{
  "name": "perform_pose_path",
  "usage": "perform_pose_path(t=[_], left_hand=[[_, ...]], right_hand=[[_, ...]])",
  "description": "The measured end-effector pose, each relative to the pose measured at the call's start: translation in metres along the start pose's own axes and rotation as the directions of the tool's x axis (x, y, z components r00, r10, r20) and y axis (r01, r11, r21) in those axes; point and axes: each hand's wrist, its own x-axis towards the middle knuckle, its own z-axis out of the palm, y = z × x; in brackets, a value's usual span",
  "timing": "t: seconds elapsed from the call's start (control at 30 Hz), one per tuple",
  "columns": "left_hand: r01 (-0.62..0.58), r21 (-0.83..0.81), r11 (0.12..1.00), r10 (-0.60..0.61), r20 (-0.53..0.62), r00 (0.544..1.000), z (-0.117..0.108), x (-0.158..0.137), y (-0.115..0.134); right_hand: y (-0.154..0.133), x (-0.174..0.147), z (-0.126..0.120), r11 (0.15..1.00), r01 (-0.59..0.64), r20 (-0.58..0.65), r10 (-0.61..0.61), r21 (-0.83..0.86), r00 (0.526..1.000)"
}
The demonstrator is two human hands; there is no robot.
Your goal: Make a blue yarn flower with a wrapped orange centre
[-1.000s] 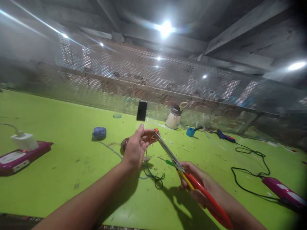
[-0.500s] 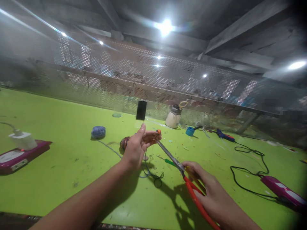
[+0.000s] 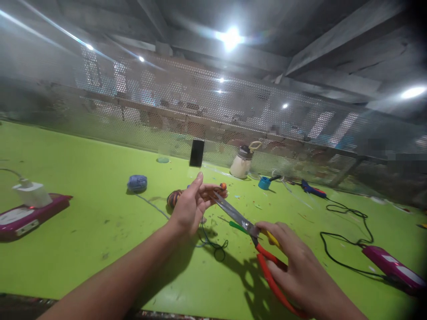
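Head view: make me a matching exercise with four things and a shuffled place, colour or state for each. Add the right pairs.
Things:
1. Scissors
2. Leftmost yarn ball
3. Bottle
4. Slim tool

Descriptions:
A. Grey-blue
B. Has a green handle
C. Held in the right hand
D. Upright, with a loop at its top

Right pairs: 1-C, 2-A, 3-D, 4-B

The scissors [image 3: 247, 225] have smooth metal blades [image 3: 233, 213] and plastic-looking handles [image 3: 271, 280]; the blue yarn [image 3: 137, 182] looks matt.
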Motion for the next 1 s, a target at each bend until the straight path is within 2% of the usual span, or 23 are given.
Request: perform_pose_path(t=[0.23, 0.43, 0.73, 0.87, 1.0], left_hand=[[0.029, -0.011, 1.0, -0.029, 0.021, 0.999, 0.001, 0.001, 0.001], [0.019, 0.106, 0.994, -0.023, 0.031, 0.999, -0.001, 0.0, -0.002], [0.137, 0.084, 0.987, -0.145, 0.098, 0.985, 0.001, -0.002, -0.001], [0.257, 0.034, 0.966, -0.259, 0.064, 0.964, 0.002, -0.001, 0.002], [0.286, -0.014, 0.958, -0.286, 0.013, 0.958, 0.002, 0.001, 0.006]], right_hand=[[0.004, -0.008, -0.007, 1.0, 0.015, -0.016, -0.016, -0.02, 1.0], [0.009, -0.012, -0.015, 0.995, 0.04, -0.061, -0.046, -0.096, 0.997], [0.006, -0.011, -0.016, 0.993, 0.067, -0.003, -0.068, -0.099, 0.998], [0.001, -0.013, -0.015, 0.99, 0.127, 0.041, -0.124, -0.058, 0.991], [0.0, -0.016, -0.013, 0.982, 0.182, 0.068, -0.179, -0.042, 0.982]])
